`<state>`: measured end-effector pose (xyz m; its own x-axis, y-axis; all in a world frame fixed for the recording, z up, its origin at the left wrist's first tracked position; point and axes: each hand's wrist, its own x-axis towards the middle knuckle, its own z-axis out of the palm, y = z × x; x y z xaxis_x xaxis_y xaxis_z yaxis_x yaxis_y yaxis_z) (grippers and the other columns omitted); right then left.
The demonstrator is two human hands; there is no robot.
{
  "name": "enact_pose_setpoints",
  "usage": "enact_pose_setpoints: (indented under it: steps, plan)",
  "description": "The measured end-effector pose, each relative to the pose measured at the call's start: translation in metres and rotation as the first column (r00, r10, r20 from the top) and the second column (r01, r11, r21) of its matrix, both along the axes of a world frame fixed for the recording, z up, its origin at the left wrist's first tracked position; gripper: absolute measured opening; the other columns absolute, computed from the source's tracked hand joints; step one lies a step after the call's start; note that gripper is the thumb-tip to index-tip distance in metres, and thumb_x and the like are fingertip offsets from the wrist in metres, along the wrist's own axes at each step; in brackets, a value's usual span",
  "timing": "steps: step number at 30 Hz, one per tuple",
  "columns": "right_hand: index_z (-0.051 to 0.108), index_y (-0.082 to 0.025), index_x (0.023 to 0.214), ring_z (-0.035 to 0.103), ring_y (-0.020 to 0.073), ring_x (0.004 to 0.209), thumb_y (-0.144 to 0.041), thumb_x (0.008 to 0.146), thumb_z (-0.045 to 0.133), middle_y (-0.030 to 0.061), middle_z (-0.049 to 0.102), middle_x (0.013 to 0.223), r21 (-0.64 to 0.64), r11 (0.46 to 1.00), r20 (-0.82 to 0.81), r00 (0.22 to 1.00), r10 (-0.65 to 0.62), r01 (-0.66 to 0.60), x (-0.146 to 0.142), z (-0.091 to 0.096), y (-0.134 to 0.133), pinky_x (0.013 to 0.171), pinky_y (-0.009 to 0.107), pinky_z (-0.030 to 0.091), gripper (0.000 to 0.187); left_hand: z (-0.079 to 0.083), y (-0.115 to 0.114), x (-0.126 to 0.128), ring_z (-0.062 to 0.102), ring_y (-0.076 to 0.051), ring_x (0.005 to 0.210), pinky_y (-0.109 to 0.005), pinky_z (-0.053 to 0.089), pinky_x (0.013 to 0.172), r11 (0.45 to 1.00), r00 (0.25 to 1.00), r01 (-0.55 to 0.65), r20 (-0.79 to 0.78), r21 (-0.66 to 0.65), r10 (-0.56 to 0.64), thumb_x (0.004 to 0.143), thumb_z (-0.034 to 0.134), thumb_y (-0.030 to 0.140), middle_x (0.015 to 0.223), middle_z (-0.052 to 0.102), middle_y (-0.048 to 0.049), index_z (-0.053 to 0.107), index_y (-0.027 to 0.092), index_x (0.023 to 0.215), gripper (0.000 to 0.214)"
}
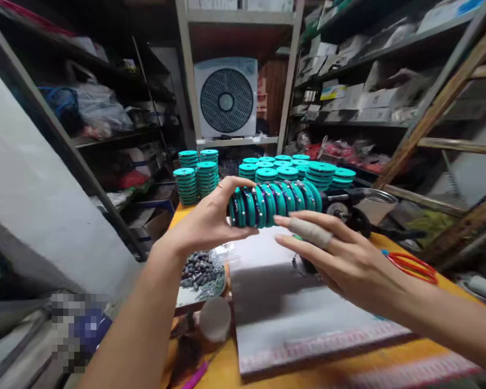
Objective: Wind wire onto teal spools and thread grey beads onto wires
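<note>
My left hand (204, 224) holds one end of a sideways row of teal round spools (273, 204), thumb below and fingers over the top. Dark strands and small pale dots show along the spools' edges. Close to the row's lower right side is my right hand (332, 248), its fingers stretched out and apart. A grey wrap (311, 232) covers one of its fingers. Whether its fingertips touch the spools I cannot tell. Beneath the hands lies a white board (291, 319) on the yellow table (222, 367).
Stacks of teal spools (196, 181) stand at the table's back left, with more stacks (287, 167) at back right. A tray of small dark pieces (202, 273) is left of the board. A black machine (344, 208), orange cord (415, 267) and box fan (227, 100) are also here.
</note>
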<state>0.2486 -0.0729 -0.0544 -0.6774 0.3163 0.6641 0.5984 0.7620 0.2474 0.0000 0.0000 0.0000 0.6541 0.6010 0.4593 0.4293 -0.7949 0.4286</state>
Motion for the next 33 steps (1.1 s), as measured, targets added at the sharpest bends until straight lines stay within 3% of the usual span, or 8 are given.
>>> enact_pose_setpoints:
  steps: [2, 5, 12, 19, 23, 26, 30, 33]
  plan:
    - [0.068, -0.015, 0.101, 0.054, 0.0286, 0.099, 0.003, 0.089, 0.050, 0.0132, 0.068, 0.105, -0.191, 0.971, 0.039, 0.989, -0.140, 0.145, 0.015, -0.020, -0.005, 0.081, 0.040, 0.047, 0.028, 0.002, -0.003, -0.001, 0.057, -0.024, 0.106, -0.033, 0.046, 0.090, 0.999, 0.999, -0.042, -0.021, -0.031, 0.041, 0.074, 0.076, 0.023, 0.120, 0.054, -0.0076, 0.044, 0.018, 0.130, 0.064]
    - [0.066, -0.021, 0.076, 0.055, 0.0231, 0.074, 0.001, 0.083, 0.059, 0.0048, 0.065, 0.076, -0.358, 0.895, 0.109, 0.964, -0.242, 0.265, 0.032, -0.045, -0.008, 0.061, 0.032, 0.044, 0.024, 0.003, -0.005, -0.002, 0.057, -0.024, 0.106, -0.033, 0.045, 0.090, 0.996, 0.998, -0.063, -0.029, -0.061, 0.061, 0.073, 0.077, 0.023, 0.121, 0.053, -0.0058, 0.043, 0.021, 0.132, 0.068]
    - [0.068, -0.022, 0.078, 0.062, 0.0228, 0.072, -0.003, 0.081, 0.061, 0.0044, 0.068, 0.077, -0.482, 0.806, 0.119, 0.937, -0.329, 0.344, 0.045, -0.073, 0.002, 0.062, 0.032, 0.046, 0.021, 0.005, -0.006, -0.005, 0.052, -0.027, 0.122, -0.035, 0.042, 0.101, 0.994, 0.998, -0.061, -0.028, -0.094, 0.058, 0.072, 0.079, 0.023, 0.138, 0.049, -0.0073, 0.039, 0.025, 0.139, 0.078]
    - [0.059, -0.021, 0.080, 0.062, 0.0218, 0.068, -0.006, 0.089, 0.043, 0.0055, 0.064, 0.077, -0.523, 0.812, 0.022, 0.956, -0.291, 0.259, 0.037, -0.079, -0.008, 0.058, 0.032, 0.050, 0.024, 0.006, -0.005, -0.009, 0.051, -0.023, 0.127, -0.035, 0.042, 0.106, 0.985, 0.999, 0.005, 0.050, -0.175, 0.004, 0.069, 0.083, 0.022, 0.147, 0.040, -0.0095, 0.031, 0.025, 0.140, 0.088]
    - [0.049, -0.022, 0.088, 0.061, 0.0175, 0.064, -0.005, 0.093, 0.034, 0.0035, 0.061, 0.078, -0.531, 0.830, -0.060, 0.970, -0.237, 0.170, 0.021, -0.063, -0.021, 0.056, 0.028, 0.051, 0.023, 0.006, -0.006, -0.010, 0.056, -0.024, 0.121, -0.035, 0.048, 0.096, 0.968, 0.998, -0.012, 0.062, -0.250, 0.028, 0.069, 0.082, 0.020, 0.142, 0.048, -0.0118, 0.037, 0.023, 0.131, 0.076]
    - [0.044, -0.023, 0.091, 0.061, 0.0153, 0.066, -0.008, 0.097, 0.036, 0.0013, 0.061, 0.080, -0.503, 0.862, -0.141, 0.977, -0.160, 0.068, 0.005, -0.033, -0.023, 0.060, 0.026, 0.050, 0.018, 0.006, -0.007, -0.009, 0.059, -0.025, 0.117, -0.034, 0.052, 0.085, 0.960, 0.998, -0.003, 0.062, -0.279, 0.021, 0.071, 0.080, 0.021, 0.144, 0.049, -0.0118, 0.040, 0.024, 0.125, 0.067]
    - [0.050, -0.022, 0.092, 0.067, 0.0151, 0.076, -0.005, 0.095, 0.047, 0.0023, 0.067, 0.087, -0.238, 0.968, -0.367, 0.930, -0.012, -0.081, -0.021, 0.016, -0.008, 0.069, 0.025, 0.051, 0.017, 0.006, -0.008, -0.009, 0.059, -0.026, 0.117, -0.037, 0.050, 0.090, 0.975, 0.998, -0.061, -0.012, -0.214, 0.060, 0.073, 0.080, 0.027, 0.143, 0.052, -0.0101, 0.040, 0.025, 0.126, 0.067]
    - [0.053, -0.021, 0.090, 0.070, 0.0162, 0.077, -0.004, 0.094, 0.053, 0.0021, 0.071, 0.085, -0.043, 0.998, -0.415, 0.909, 0.018, -0.040, -0.039, 0.039, 0.009, 0.067, 0.025, 0.050, 0.017, 0.007, -0.009, -0.009, 0.060, -0.025, 0.113, -0.037, 0.049, 0.091, 0.983, 0.994, -0.099, -0.051, -0.153, 0.092, 0.073, 0.080, 0.031, 0.131, 0.059, -0.0068, 0.040, 0.026, 0.126, 0.067]
